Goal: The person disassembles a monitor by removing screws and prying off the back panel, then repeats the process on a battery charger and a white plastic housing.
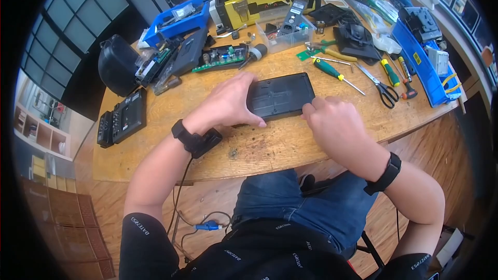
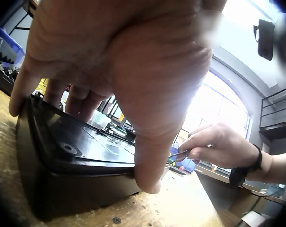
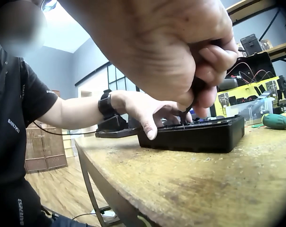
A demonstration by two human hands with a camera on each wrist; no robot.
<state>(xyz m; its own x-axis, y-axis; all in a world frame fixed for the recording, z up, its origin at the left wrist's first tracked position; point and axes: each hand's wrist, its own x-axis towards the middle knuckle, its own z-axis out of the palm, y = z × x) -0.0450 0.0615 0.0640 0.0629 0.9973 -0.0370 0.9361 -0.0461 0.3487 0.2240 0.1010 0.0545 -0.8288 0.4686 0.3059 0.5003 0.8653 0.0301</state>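
Note:
A shallow black rectangular plastic case [image 1: 282,93] lies on the wooden bench in front of the person. My left hand [image 1: 228,101] spans its left end and holds it, thumb on the near side and fingers on the far side. At the right end of the case is my right hand [image 1: 334,122], its fingers curled round a thin dark tool [image 3: 198,91]. The narrow tip points down at the case edge in the right wrist view; the palm hides most of the tool, so its kind I cannot tell.
Right of the case lie a green screwdriver [image 1: 328,67], scissors [image 1: 381,85] and a blue bin [image 1: 423,67]. Behind stand a clear parts box [image 1: 285,39] and a yellow toolbox [image 1: 244,10]. Black devices [image 1: 129,114] and a circuit board [image 1: 223,57] sit to the left.

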